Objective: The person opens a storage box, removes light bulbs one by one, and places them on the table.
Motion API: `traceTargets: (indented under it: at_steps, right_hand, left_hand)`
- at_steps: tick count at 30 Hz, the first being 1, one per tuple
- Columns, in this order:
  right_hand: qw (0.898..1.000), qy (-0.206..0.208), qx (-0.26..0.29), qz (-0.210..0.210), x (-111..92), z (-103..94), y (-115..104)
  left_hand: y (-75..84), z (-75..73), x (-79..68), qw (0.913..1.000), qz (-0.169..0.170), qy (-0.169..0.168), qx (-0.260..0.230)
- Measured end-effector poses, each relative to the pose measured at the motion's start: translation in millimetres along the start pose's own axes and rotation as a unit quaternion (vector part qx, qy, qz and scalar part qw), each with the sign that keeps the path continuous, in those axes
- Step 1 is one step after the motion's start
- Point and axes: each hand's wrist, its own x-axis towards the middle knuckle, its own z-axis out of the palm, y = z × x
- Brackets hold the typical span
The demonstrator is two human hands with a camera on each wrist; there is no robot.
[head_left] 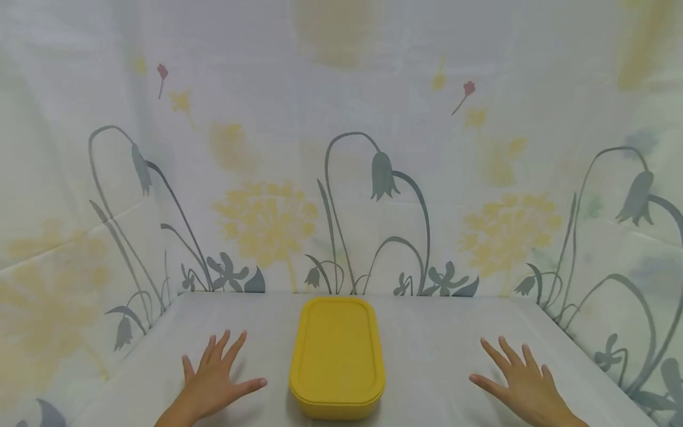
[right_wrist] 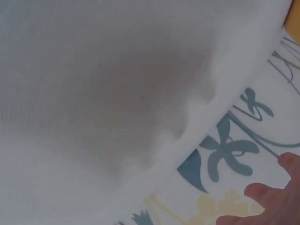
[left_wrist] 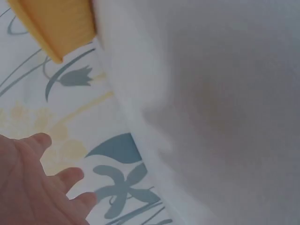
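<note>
A yellow lidded box [head_left: 337, 353] with rounded corners stands on the white table, its lid on top. To its left is my left hand [head_left: 213, 379], palm down with fingers spread, the thumb pointing toward the box. My right hand [head_left: 520, 382] is on the other side, also spread, farther from the box. Neither hand touches anything. In the left wrist view part of the yellow box [left_wrist: 61, 28] shows at the top left, above the left hand's fingers [left_wrist: 70, 178]. The right wrist view catches only a corner of the box [right_wrist: 293, 23], with the right hand's fingers [right_wrist: 265, 194] at the lower right.
The white table surface [head_left: 427, 356] stretches to a patterned cloth [head_left: 363, 89] behind it, printed with grey bellflowers and yellow blossoms. The same cloth hangs along the left and right sides.
</note>
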Motion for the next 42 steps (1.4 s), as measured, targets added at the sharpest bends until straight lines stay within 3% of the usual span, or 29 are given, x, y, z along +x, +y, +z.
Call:
traceTargets:
  at_steps: [3,9,14,18,21,27,32,38,42]
  right_hand:
    - [0.999,-0.038,0.032,0.006,1,1.1,-8]
    - [0.987,-0.091,0.128,0.020,2,4.3,-23]
    - [0.965,-0.099,0.242,0.008,4,4.6,-40]
    - [0.948,-0.109,0.299,0.019,4,3.5,-53]
    - [0.940,-0.109,0.322,0.028,5,4.8,-61]
    - [0.928,-0.102,0.356,0.042,8,12.1,-77]
    - [0.921,-0.082,0.376,0.053,15,16.7,-88]
    - [0.912,-0.055,0.402,0.065,23,24.9,-105]
    - [0.904,-0.040,0.421,0.063,26,29.0,-114]
  left_hand:
    - [4.5,-1.3,-0.5,0.9990,-0.011,-0.017,-0.041]
    - [15.1,2.0,0.1,0.9945,0.004,-0.022,-0.103]
    - [24.2,6.1,1.5,0.9836,-0.014,-0.030,-0.177]
    - [32.9,9.1,6.5,0.9701,-0.034,-0.025,-0.239]
    - [38.9,10.1,10.5,0.9601,-0.049,-0.019,-0.275]
    - [47.3,9.6,12.9,0.9493,-0.061,-0.008,-0.308]
    - [52.9,16.4,14.9,0.9359,-0.069,-0.020,-0.345]
    - [56.6,21.7,16.6,0.9117,-0.058,-0.041,-0.405]
    - [57.7,23.6,18.0,0.9055,-0.053,-0.051,-0.418]
